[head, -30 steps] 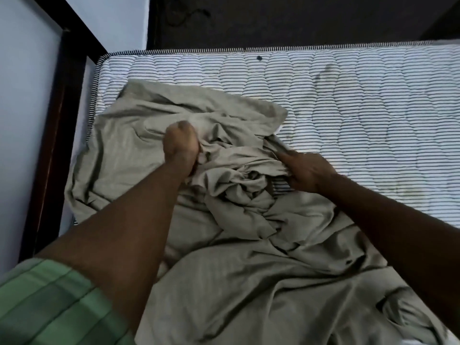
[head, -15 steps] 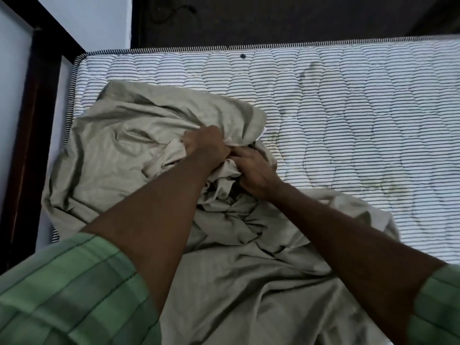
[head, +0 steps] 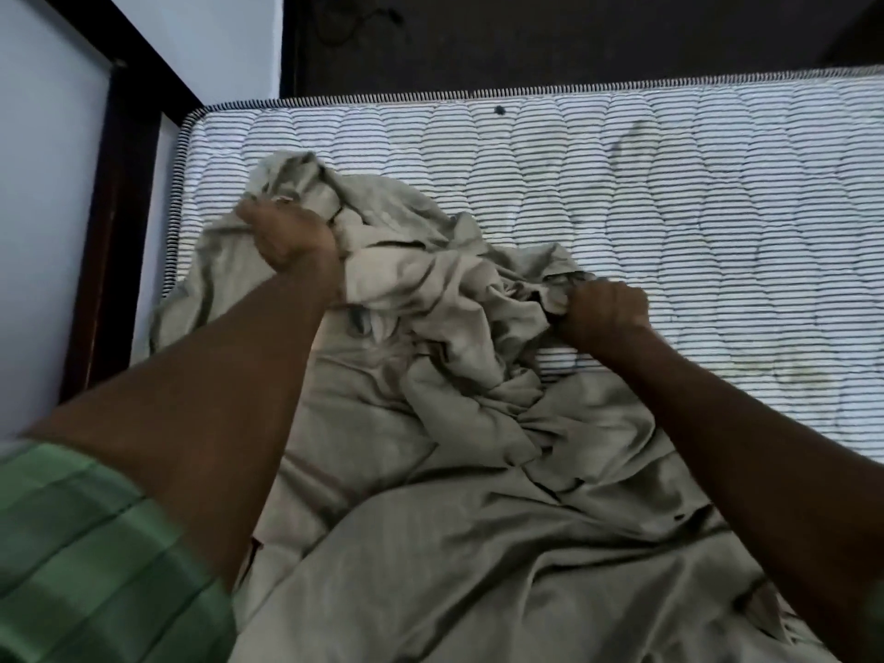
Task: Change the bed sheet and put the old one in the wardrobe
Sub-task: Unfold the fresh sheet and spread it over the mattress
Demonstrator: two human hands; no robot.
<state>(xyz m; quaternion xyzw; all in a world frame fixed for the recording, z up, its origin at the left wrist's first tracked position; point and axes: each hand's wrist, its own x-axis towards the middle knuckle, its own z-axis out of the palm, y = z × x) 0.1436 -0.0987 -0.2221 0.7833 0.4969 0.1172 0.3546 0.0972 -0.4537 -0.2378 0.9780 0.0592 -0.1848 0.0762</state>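
Observation:
A crumpled grey-beige bed sheet (head: 459, 471) lies bunched on the near left part of a striped quilted mattress (head: 669, 208). My left hand (head: 287, 236) grips a fistful of the sheet near its far left corner. My right hand (head: 602, 311) grips another bunch of the sheet at the right side of the heap, over bare mattress. The two hands are well apart, with rumpled folds between them. The near part of the sheet runs out of view at the bottom.
A dark wooden bed frame (head: 115, 222) runs along the mattress's left side, against a pale wall (head: 43, 208). Beyond the mattress's far edge is a dark floor or panel (head: 526, 35). The right half of the mattress is bare and stained.
My hands, close together at the middle of the heap half a second ago, have moved apart; the left went to the far left, the right to the right. The sheet's far part is more bunched.

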